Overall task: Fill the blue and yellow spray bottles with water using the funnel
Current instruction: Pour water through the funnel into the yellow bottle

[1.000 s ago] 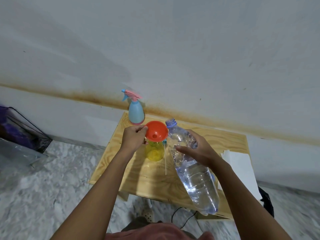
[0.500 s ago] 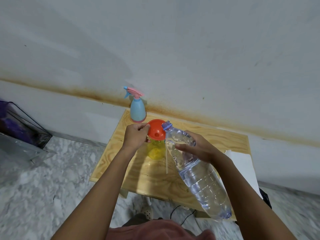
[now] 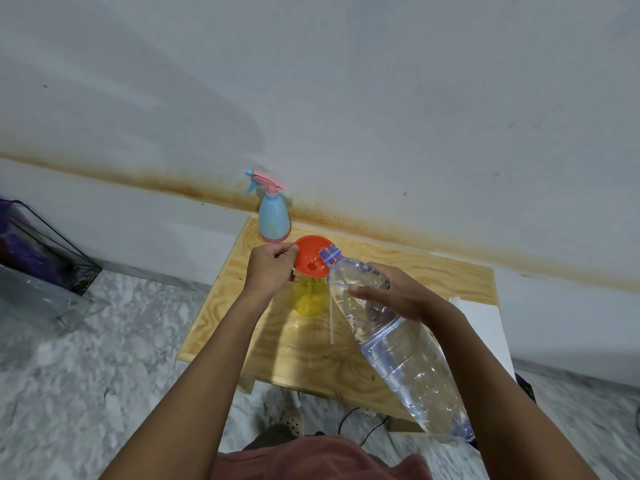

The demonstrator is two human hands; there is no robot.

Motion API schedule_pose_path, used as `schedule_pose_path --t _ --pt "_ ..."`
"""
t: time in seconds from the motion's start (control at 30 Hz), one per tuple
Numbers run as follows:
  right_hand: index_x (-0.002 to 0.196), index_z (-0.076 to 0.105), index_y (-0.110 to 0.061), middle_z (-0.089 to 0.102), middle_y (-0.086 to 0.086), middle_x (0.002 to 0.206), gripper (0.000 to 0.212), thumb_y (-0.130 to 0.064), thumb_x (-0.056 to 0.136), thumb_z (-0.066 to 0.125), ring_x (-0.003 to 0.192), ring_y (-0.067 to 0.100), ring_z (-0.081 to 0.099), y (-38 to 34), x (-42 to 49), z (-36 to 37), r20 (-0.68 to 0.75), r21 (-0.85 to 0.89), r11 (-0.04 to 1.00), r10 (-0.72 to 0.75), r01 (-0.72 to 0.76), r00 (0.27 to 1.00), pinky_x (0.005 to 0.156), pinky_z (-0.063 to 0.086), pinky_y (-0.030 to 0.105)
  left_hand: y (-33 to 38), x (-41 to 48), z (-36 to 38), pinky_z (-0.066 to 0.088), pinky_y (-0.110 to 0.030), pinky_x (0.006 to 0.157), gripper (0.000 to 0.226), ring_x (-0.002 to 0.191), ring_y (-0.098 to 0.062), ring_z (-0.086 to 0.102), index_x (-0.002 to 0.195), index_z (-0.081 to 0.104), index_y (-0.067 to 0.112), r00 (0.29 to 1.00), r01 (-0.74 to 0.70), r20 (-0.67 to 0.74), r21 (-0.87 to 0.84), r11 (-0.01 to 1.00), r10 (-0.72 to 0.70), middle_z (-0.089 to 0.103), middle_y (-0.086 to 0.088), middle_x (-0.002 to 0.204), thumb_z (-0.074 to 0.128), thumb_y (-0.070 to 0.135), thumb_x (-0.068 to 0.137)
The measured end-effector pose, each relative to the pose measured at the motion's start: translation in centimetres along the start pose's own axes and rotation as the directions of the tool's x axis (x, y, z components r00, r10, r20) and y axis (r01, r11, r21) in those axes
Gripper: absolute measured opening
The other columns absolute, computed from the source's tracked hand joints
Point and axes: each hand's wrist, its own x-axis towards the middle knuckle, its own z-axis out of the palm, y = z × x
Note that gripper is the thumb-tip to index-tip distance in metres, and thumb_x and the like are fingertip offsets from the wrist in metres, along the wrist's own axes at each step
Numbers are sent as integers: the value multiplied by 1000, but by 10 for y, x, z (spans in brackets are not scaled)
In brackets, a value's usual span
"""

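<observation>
Your left hand (image 3: pixel 273 271) grips the rim of the orange funnel (image 3: pixel 313 256), fingers closed on its left edge, and keeps it seated in the neck of the yellow bottle (image 3: pixel 310 296). Your right hand (image 3: pixel 391 292) is wrapped around the upper part of the big water bottle (image 3: pixel 398 341), which is tilted with its open mouth just over the right edge of the funnel.

The yellow bottle stands on the wooden table (image 3: pixel 415 268), directly under the funnel. The blue bottle (image 3: pixel 273 220) stands behind it near the wall, with its spray head on.

I think the main risk is the pour. The water bottle is large, soft and heavy at the far end, so a squeeze or a fast tilt may send water past the funnel rim. The funnel outlet is narrow, so it can overflow too. A push from the bottle mouth could also tip the light yellow bottle.
</observation>
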Motion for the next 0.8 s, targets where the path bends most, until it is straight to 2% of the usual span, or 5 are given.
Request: schedule_pose_path --t 0.1,0.3,0.43,0.6,0.8 --pt "111 57 -46 71 -19 93 37 -59 77 68 77 -7 68 0 0 -1 6 3 1000 7 -7 1000 74 48 23 0 0 0 61 -29 61 27 46 -8 60 120 70 5 1000 -1 -3 5 1000 1 70 3 82 61 18 98" --pt "119 59 -37 69 -29 77 44 -55 81 70 69 -13 64 1 -2 -2 13 11 1000 20 -20 1000 72 46 22 2 -1 -1 60 -28 61 26 47 -11 62 120 70 8 1000 7 2 10 1000 -8 70 4 86 61 18 98" --pt "114 51 -37 62 -37 62 27 -38 91 66 59 -17 60 -1 -3 -3 38 -1 1000 20 -20 999 57 41 5 2 -1 0 61 -28 60 25 44 -9 61 118 71 7 1000 13 -1 9 1000 -13 69 4 84 61 17 98" --pt "109 56 -43 70 -24 79 24 -44 87 67 71 -11 66 -1 -2 -4 24 1 1000 24 -24 999 67 45 15 3 -2 0 59 -24 55 24 42 -7 60 118 71 6 1000 5 2 3 1000 -5 68 5 82 61 15 98" --pt "103 51 -44 67 -21 81 22 -36 90 67 67 -14 64 -2 -3 -5 36 13 1000 27 -28 999 58 42 1 2 -2 -1 62 -32 64 24 45 -7 61 117 71 5 1000 6 0 -5 1000 -6 69 4 80 62 16 97"
